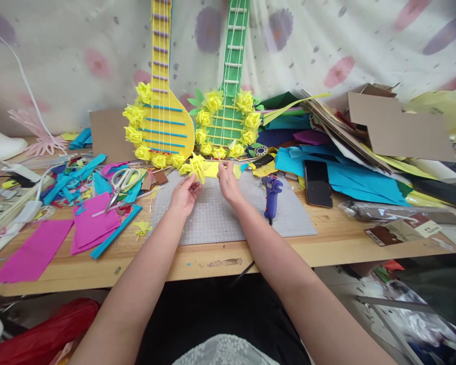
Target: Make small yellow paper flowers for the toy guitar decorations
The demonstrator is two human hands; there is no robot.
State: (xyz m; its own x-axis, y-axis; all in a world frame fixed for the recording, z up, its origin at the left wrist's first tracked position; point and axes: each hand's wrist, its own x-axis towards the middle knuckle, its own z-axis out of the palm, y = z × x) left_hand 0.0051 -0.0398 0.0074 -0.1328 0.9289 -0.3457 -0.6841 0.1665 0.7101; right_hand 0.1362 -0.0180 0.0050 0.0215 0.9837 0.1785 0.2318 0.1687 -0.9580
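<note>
My left hand (pixel 185 195) pinches a yellow paper flower (pixel 196 166) above the grey cutting mat (pixel 209 223). A short way to its right, my right hand (pixel 229 181) is closed, fingertips together; whatever is in them is too small to make out. Yellow paper (pixel 212 169) lies behind both hands. Beyond it stand a yellow paper guitar (pixel 169 116) and a green one (pixel 228 114), each edged with yellow flowers around its body. A blue glue gun (pixel 272 195) rests on the mat to the right of my right hand.
Scissors (pixel 121 185), magenta paper (pixel 95 223) and blue scraps (pixel 70 180) cover the left of the wooden table (pixel 137 268). On the right lie a black phone (pixel 318 183), blue paper (pixel 349 170) and stacked cardboard (pixel 399 126). A floral curtain (pixel 307 45) hangs behind.
</note>
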